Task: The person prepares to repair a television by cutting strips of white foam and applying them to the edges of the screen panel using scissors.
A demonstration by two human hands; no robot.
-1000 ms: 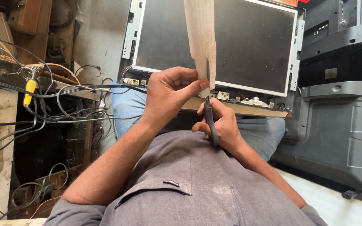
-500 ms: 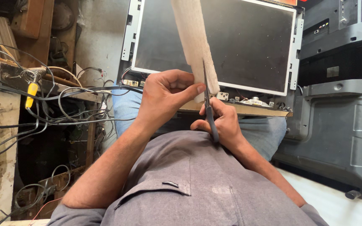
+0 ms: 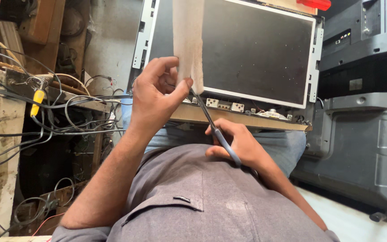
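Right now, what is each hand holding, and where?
Left hand pinches the pale flat strip at its lower end; right hand grips the grey-handled scissors by the handles.

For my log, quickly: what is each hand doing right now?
Left hand: closed, pinching the pale strip at its lower end.
Right hand: closed on the grey-handled scissors, blades at the strip.

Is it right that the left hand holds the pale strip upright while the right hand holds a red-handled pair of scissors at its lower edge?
Not quite. In the head view the scissors in the right hand have grey-blue handles, not red. The rest stands: the left hand holds the pale strip upright, and the blades meet its lower edge.
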